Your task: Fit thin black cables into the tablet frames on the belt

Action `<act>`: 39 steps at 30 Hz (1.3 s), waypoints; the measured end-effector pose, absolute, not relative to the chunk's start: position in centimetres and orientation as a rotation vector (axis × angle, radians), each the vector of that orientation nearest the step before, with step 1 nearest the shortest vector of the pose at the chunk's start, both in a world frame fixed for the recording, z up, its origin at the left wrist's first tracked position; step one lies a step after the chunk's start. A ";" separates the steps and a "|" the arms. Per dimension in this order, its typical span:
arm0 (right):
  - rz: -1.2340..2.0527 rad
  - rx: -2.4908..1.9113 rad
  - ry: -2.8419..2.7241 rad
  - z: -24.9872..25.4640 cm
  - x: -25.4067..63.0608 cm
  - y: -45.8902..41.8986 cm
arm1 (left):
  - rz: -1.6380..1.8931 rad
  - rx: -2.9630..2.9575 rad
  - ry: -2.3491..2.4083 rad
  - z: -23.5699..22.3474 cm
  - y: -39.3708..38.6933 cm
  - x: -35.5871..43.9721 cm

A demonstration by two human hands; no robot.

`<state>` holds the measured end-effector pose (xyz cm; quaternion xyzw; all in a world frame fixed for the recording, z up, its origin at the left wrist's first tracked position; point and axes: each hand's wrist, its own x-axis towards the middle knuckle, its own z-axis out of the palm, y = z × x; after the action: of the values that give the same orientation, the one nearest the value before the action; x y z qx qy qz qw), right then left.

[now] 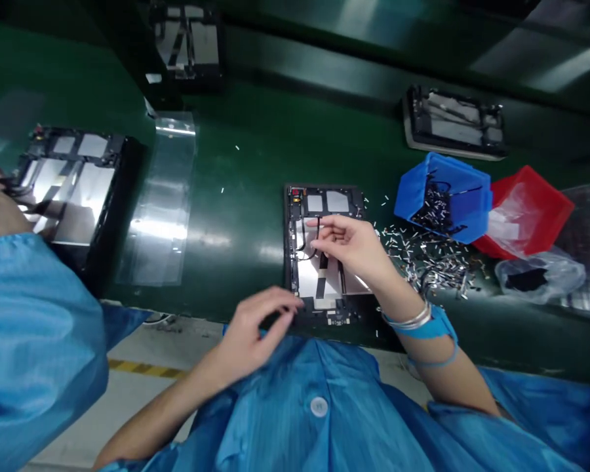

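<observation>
An opened tablet (324, 196) lies with its back off on the green belt (246, 196), its silver shields and a black strip showing. My right hand (354, 246) hovers over its middle, fingers pinched on a thin black cable (309, 244) that loops across the shields. My left hand (260, 324) rests at the tablet's near left corner, fingers curled against its lower edge.
A blue bin (442, 196) of small metal parts lies tipped, with parts spilled (423, 259) to the right of the tablet. A red bin (531, 210) and plastic bags (538, 275) sit beyond. More opened tablets (71, 190) (452, 121) lie on the belt. A co-worker's blue sleeve (34, 341) fills the left.
</observation>
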<state>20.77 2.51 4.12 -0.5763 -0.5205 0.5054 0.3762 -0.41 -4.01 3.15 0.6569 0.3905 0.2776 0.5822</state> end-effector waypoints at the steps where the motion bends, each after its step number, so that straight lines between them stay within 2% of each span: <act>1: 1.309 -1.485 -1.340 3.8 20.5 2.7 | 0.769 1.720 1.023 2.8 -3.3 -0.8; 4: 1.292 -1.540 -1.375 3.2 19.9 3.0 | 0.852 2.186 1.159 1.3 -1.5 -1.4; 8: 1.243 -1.593 -1.434 2.7 19.9 3.4 | 0.667 2.541 1.092 0.3 -0.2 -1.6; 19: 1.138 -1.630 -1.603 2.7 20.0 3.8 | 0.497 2.783 1.045 0.6 0.3 -1.0; 21: 1.013 -1.658 -1.698 3.0 20.2 3.4 | 0.479 2.797 1.068 0.9 0.4 -0.6; 27: 0.254 -1.725 -2.005 4.2 21.5 1.0 | 0.509 2.805 1.101 1.3 0.5 0.3; 39: 0.022 -1.331 -2.414 2.1 22.7 -0.4 | 0.544 2.862 1.052 0.8 0.7 0.4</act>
<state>22.65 -0.38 2.10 -0.4740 -0.8595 0.0077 0.1912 0.42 0.71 0.77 0.9237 0.3396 0.1757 0.0223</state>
